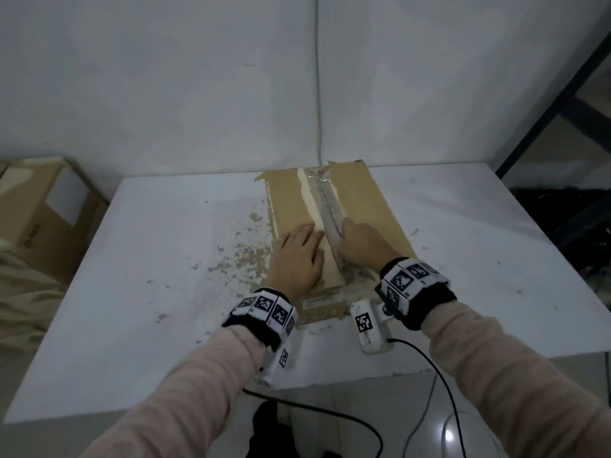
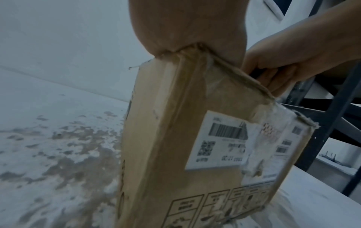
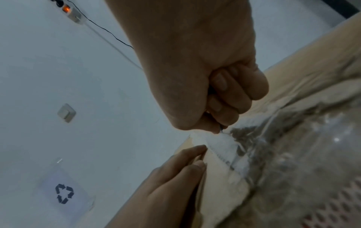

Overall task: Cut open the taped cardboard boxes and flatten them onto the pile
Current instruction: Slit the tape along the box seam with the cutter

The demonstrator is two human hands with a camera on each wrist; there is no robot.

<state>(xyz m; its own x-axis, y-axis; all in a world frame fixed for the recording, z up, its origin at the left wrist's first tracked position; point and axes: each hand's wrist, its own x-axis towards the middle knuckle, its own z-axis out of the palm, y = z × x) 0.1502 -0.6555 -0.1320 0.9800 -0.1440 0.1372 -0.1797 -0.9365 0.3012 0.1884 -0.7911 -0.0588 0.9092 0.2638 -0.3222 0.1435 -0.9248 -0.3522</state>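
A brown cardboard box point(image 1: 360, 200) lies on the white table point(image 1: 139, 292), with a strip of clear tape point(image 1: 325, 200) running along its top seam. My left hand point(image 1: 299, 256) rests flat on the box top, left of the seam, fingers straight. My right hand point(image 1: 362, 239) is a fist on the seam, gripping a cutter whose dark handle point(image 2: 255, 74) is mostly hidden. A small blade tip point(image 3: 221, 131) meets the tape just below the fist point(image 3: 224, 95). In the right wrist view the left fingers point(image 3: 187, 166) lie beside the cut. The box's near end carries a white label point(image 2: 216, 141).
Torn cardboard scraps point(image 1: 246, 256) litter the table left of the box. Another cardboard box point(image 1: 46, 206) stands off the table's left edge, above beige material point(image 1: 23, 292). A black shelf frame point(image 1: 562, 90) rises at the right. Cables point(image 1: 429, 368) hang below the table's front edge.
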